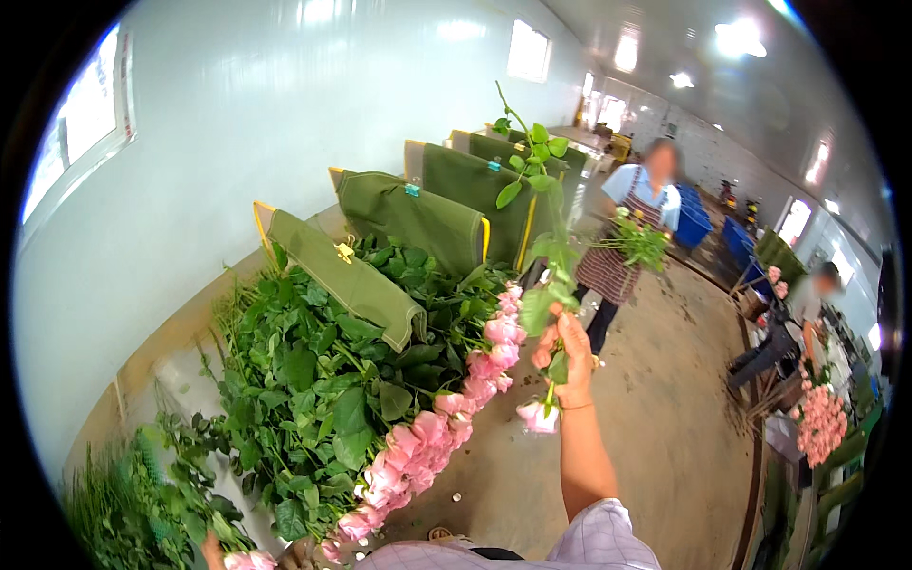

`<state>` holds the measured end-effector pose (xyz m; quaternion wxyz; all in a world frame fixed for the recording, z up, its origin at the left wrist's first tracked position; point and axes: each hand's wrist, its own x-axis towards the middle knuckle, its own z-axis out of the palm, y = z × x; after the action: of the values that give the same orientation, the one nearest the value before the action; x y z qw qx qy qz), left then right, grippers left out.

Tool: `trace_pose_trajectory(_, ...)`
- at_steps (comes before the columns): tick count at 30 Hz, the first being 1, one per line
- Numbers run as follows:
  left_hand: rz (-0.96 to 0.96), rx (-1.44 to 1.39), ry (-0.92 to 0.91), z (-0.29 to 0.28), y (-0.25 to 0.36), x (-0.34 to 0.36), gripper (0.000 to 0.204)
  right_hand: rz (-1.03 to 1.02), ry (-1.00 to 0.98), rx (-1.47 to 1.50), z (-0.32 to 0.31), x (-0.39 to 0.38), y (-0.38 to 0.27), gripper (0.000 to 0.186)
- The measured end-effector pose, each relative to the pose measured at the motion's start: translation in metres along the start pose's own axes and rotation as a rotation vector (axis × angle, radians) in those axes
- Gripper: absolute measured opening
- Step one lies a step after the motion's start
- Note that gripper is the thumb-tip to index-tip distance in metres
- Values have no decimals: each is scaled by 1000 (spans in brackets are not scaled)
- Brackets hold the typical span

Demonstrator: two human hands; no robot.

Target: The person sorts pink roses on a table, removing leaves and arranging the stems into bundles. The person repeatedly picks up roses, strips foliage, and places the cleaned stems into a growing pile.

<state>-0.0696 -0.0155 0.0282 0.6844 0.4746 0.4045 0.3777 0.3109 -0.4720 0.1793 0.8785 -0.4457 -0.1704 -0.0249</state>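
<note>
Holding a long-stemmed pink rose (559, 255) upside down in the right hand (567, 356), clasping the stem firmly between thumb and curled fingers. Raised above the bare floor (655, 446), just right of the packed row of pink roses (427, 442), with bloom (540, 416) down beside the wrist and leafy tip up toward the far side. Showing only a sliver of the left hand (212, 551) at near left, close to another pink bloom (249, 560) and loose leafy stems (180, 484); cannot tell whether grasping them or merely touching.

Likely to bruise or shed petals if swung quickly into the forearm or the packed row, being low and unguarded. Liable to bend or snap at the stem from too hard a squeeze, or to slip headfirst to the floor from too slack a one. Apt to snag by its side leaves on the yellow clip (344, 253) or the green canvas flap (347, 285) if carried low to the left. Likely to tangle in the heaped foliage (304, 399) if laid crosswise. Less likely, on a wide far swing, to brush the bouquet (641, 239) held by the aproned co-worker (613, 271).
</note>
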Motion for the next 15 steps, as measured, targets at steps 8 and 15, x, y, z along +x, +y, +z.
trace_pose_trajectory(8, 371, 148, 139, 23, 61, -45, 31, 245, -295, 45, 17, 113, 19, 41)
trace_pose_trajectory(15, 240, 73, -77, 82, 69, -75, 32, 383, -436, -776, 13, 157, 102, 38)
